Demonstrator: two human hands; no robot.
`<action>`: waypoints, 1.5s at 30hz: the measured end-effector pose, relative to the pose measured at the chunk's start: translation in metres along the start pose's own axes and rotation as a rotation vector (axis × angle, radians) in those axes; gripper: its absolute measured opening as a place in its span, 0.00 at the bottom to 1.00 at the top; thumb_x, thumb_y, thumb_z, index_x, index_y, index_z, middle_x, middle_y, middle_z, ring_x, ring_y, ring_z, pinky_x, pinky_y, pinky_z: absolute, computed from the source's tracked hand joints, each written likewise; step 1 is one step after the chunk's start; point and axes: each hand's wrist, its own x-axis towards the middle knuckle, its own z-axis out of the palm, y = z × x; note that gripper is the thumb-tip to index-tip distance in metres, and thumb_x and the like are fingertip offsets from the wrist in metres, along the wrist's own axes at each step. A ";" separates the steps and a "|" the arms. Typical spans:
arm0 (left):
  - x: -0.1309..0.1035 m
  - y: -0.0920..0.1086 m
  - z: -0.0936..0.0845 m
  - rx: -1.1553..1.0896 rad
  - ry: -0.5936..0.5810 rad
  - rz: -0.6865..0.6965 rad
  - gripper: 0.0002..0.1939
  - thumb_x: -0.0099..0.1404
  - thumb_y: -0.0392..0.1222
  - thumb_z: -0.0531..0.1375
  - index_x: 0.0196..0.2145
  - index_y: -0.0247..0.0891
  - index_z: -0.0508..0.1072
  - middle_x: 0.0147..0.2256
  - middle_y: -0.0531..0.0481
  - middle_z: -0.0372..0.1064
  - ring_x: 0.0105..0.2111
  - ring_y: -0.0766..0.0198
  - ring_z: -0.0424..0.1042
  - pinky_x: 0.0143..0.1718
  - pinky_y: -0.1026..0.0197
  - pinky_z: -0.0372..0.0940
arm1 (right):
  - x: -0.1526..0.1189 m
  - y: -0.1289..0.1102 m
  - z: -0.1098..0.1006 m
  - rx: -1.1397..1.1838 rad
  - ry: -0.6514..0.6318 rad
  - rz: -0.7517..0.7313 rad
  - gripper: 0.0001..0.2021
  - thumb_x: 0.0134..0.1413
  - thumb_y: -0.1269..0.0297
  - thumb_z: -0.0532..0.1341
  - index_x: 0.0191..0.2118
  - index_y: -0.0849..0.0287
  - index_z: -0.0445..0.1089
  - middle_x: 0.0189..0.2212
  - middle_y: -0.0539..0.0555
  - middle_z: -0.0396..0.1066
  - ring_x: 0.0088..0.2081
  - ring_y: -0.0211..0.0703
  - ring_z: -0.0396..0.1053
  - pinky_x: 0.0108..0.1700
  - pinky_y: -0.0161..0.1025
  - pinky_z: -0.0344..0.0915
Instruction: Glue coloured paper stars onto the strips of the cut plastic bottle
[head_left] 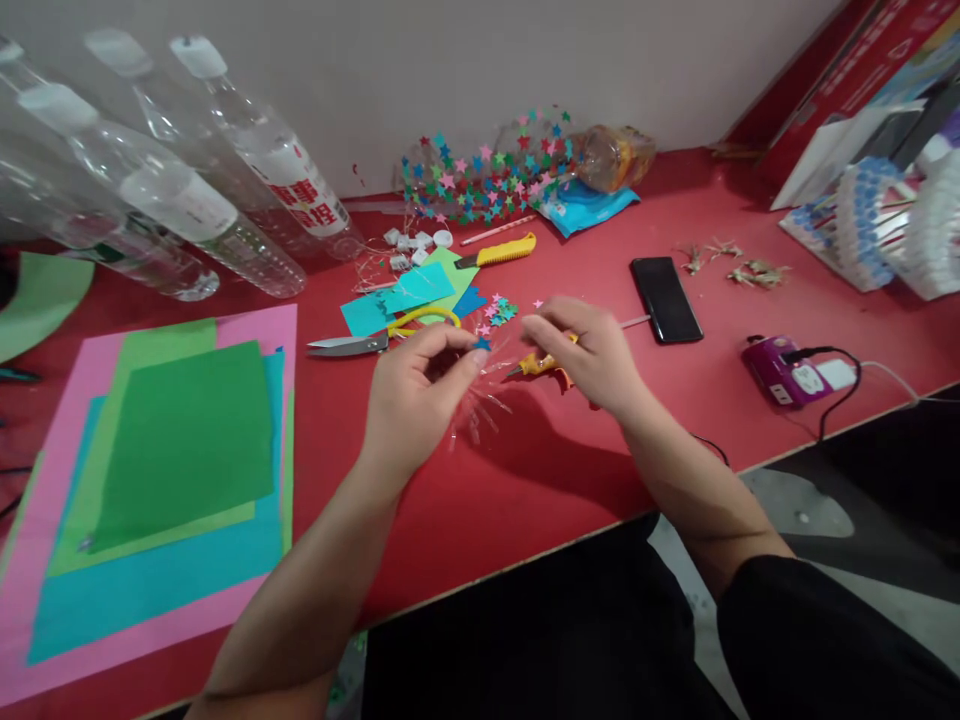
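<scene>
My left hand pinches a small blue star between thumb and forefinger. My right hand is a little to the right, its fingertips curled together; whatever they hold, if anything, I cannot make out. Beneath and between the hands spreads a burst of thin clear strands. A yellow glue gun lies partly hidden under my right hand, nozzle to the left. Beyond the hands is a small pile of pink and green stars. Yellow-handled scissors lie beside my left hand, blades pointing left.
Clear bottles stand at back left, behind stacked coloured sheets. A star-covered clear shape rests by the wall. A yellow cutter, a black phone and a purple power adapter lie on the red table.
</scene>
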 end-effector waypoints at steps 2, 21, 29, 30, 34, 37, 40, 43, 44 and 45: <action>0.004 -0.003 -0.008 0.009 0.050 0.001 0.02 0.58 0.39 0.63 0.29 0.39 0.74 0.27 0.55 0.70 0.27 0.68 0.67 0.30 0.65 0.63 | 0.003 0.014 -0.020 -0.509 -0.045 0.146 0.13 0.58 0.55 0.58 0.29 0.59 0.68 0.30 0.54 0.70 0.31 0.39 0.64 0.33 0.38 0.54; 0.019 -0.016 -0.027 0.005 0.156 -0.079 0.03 0.57 0.39 0.63 0.29 0.38 0.74 0.23 0.55 0.69 0.23 0.71 0.65 0.24 0.67 0.61 | 0.006 0.069 -0.038 -0.395 -0.063 0.441 0.12 0.52 0.54 0.61 0.30 0.58 0.66 0.27 0.53 0.70 0.25 0.38 0.64 0.26 0.36 0.55; 0.015 -0.011 -0.018 0.019 0.089 -0.109 0.03 0.58 0.38 0.61 0.27 0.37 0.73 0.23 0.55 0.68 0.24 0.69 0.64 0.26 0.65 0.59 | -0.004 0.039 -0.027 0.586 0.078 0.341 0.15 0.39 0.64 0.68 0.37 0.55 0.70 0.35 0.50 0.72 0.30 0.36 0.67 0.31 0.36 0.65; 0.015 -0.010 -0.018 0.032 0.091 -0.106 0.03 0.58 0.37 0.61 0.27 0.38 0.73 0.23 0.55 0.68 0.24 0.69 0.64 0.27 0.64 0.59 | -0.006 0.034 -0.022 0.640 0.053 0.337 0.13 0.41 0.63 0.67 0.37 0.55 0.70 0.35 0.50 0.72 0.29 0.36 0.67 0.31 0.36 0.66; 0.014 -0.009 -0.017 0.104 0.089 -0.075 0.04 0.60 0.37 0.60 0.28 0.38 0.72 0.25 0.55 0.68 0.25 0.68 0.64 0.28 0.64 0.60 | -0.019 0.023 -0.007 0.679 -0.148 0.322 0.11 0.50 0.56 0.64 0.36 0.56 0.70 0.30 0.50 0.71 0.26 0.36 0.67 0.26 0.36 0.65; 0.013 -0.009 -0.016 0.156 0.098 -0.032 0.05 0.62 0.37 0.59 0.28 0.38 0.71 0.26 0.55 0.69 0.26 0.68 0.65 0.30 0.64 0.60 | -0.026 0.019 -0.001 0.555 -0.192 0.304 0.13 0.54 0.52 0.62 0.36 0.58 0.71 0.23 0.48 0.68 0.23 0.35 0.65 0.24 0.35 0.62; 0.012 -0.008 -0.015 0.184 0.102 -0.011 0.05 0.63 0.35 0.58 0.28 0.38 0.70 0.27 0.55 0.69 0.27 0.68 0.66 0.31 0.63 0.61 | -0.029 0.012 0.003 0.462 -0.155 0.236 0.13 0.53 0.53 0.63 0.35 0.57 0.71 0.26 0.50 0.71 0.27 0.37 0.68 0.30 0.38 0.67; 0.011 -0.007 -0.013 0.209 0.083 -0.009 0.06 0.63 0.35 0.58 0.28 0.38 0.69 0.27 0.54 0.69 0.27 0.67 0.66 0.31 0.63 0.61 | -0.029 0.006 0.007 0.372 -0.060 0.175 0.11 0.49 0.53 0.65 0.30 0.56 0.68 0.28 0.52 0.71 0.32 0.42 0.71 0.32 0.39 0.69; 0.011 -0.007 -0.013 0.220 0.078 -0.005 0.06 0.62 0.35 0.58 0.28 0.38 0.69 0.28 0.54 0.69 0.28 0.67 0.66 0.31 0.63 0.61 | -0.028 0.004 0.008 0.341 -0.045 0.172 0.12 0.49 0.53 0.65 0.31 0.55 0.68 0.28 0.52 0.71 0.33 0.43 0.71 0.30 0.39 0.69; 0.010 -0.008 -0.013 0.232 0.076 0.000 0.06 0.62 0.34 0.57 0.28 0.38 0.68 0.28 0.54 0.70 0.28 0.66 0.67 0.31 0.63 0.61 | -0.028 0.004 0.009 0.314 -0.047 0.172 0.12 0.49 0.52 0.64 0.32 0.55 0.68 0.29 0.52 0.71 0.33 0.44 0.72 0.28 0.39 0.68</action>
